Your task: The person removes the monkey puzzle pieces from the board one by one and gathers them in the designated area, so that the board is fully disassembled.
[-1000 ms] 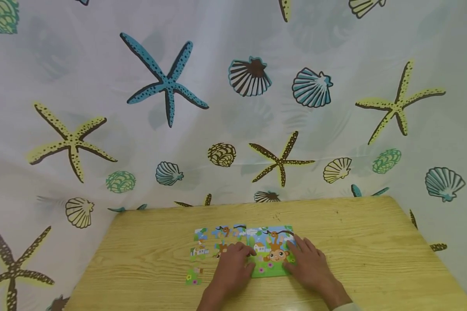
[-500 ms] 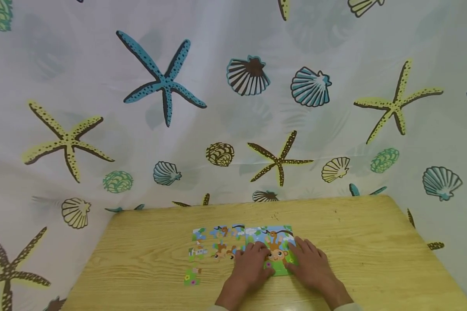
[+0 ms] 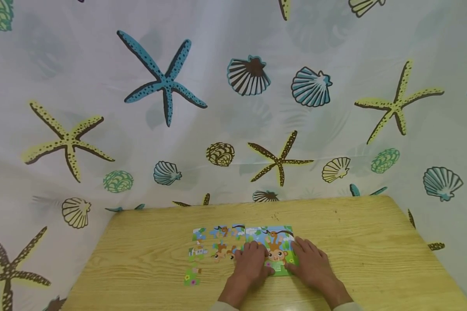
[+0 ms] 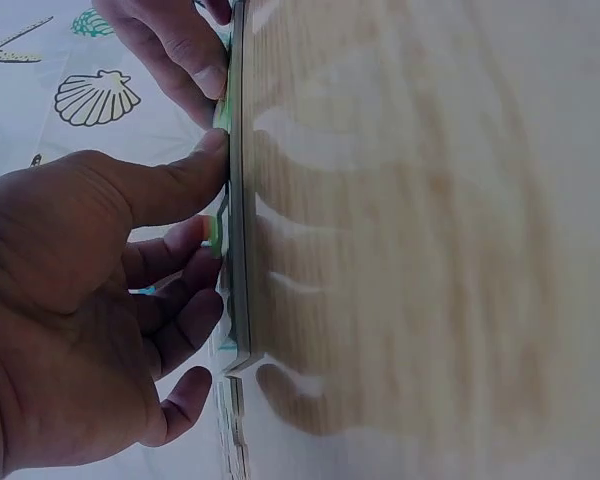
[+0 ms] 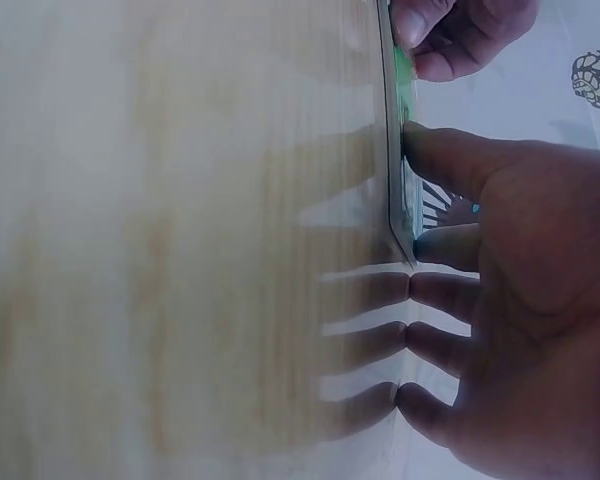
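A square jigsaw puzzle [image 3: 279, 245] of a monkey under blue sky lies in a thin tray on the wooden table. My left hand [image 3: 250, 266] covers its left side, thumb and fingertips at the surface; in the left wrist view the thumb [image 4: 185, 190] stands apart from the bent fingers. A pale green patch [image 3: 276, 265] shows on the puzzle between the two thumbs. At the right edge rests my right hand [image 3: 313, 263], its thumb [image 5: 445, 155] and index finger at the tray and the other fingertips down on the table.
Several loose puzzle pieces [image 3: 198, 250] with similar pictures lie left of the puzzle. The light wooden table [image 3: 373, 250] ends at a white curtain [image 3: 315, 138] printed with starfish and shells, which also hangs along both sides.
My left hand has moved right, from the puzzle's left edge onto its left half, uncovering loose pieces. The pale green patch has appeared near the thumbs. The right hand has stayed nearly still.
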Action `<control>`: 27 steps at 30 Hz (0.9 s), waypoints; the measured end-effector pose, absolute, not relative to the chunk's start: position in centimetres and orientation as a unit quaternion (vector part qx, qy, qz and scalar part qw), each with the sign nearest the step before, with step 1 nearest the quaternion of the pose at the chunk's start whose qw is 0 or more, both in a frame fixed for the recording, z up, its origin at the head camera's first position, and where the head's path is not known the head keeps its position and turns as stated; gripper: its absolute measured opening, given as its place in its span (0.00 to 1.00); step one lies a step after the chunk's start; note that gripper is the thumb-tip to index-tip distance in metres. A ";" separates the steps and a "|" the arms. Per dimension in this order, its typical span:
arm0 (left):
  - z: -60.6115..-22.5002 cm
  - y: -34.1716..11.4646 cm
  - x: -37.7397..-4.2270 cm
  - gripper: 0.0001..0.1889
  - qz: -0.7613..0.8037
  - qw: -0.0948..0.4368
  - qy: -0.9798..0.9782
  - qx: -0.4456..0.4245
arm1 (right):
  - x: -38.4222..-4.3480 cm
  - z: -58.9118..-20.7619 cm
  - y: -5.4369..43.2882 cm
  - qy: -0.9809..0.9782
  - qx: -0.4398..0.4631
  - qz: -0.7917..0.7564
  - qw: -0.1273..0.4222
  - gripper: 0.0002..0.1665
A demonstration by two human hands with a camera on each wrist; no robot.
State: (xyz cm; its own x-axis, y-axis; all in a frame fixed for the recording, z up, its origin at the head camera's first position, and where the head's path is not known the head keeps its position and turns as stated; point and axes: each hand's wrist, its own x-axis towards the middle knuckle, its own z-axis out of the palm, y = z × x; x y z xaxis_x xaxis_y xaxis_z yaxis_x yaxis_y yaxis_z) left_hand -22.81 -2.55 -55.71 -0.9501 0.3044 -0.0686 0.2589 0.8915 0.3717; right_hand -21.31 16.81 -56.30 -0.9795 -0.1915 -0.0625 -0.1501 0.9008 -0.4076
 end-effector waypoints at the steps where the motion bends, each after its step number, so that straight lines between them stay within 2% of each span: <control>1: -55.7 -2.6 -22.9 0.19 0.184 0.061 0.970 0.147 | -21.4 -56.3 16.8 0.974 -0.088 -0.204 0.050 0.40; 7: -56.1 -3.0 -23.1 0.15 0.216 0.059 0.962 0.157 | -21.5 -56.3 16.7 0.974 -0.088 -0.202 0.055 0.40; 16: -55.8 -4.4 -22.9 0.01 0.325 0.056 0.928 0.174 | -21.3 -56.4 16.9 0.974 -0.093 -0.200 0.050 0.40; 27: -54.6 -12.0 -22.6 0.07 0.335 0.019 0.936 0.105 | -21.3 -56.2 17.0 0.973 -0.086 -0.205 0.062 0.41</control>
State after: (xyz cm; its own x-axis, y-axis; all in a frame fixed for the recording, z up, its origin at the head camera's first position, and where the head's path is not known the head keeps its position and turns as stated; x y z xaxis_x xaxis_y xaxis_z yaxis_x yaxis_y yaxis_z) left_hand -22.64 -12.02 -54.61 -0.9771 0.2099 0.0343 0.1841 0.7539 0.6306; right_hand -21.26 16.97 -56.25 -0.9775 -0.1923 -0.0863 -0.1411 0.9011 -0.4100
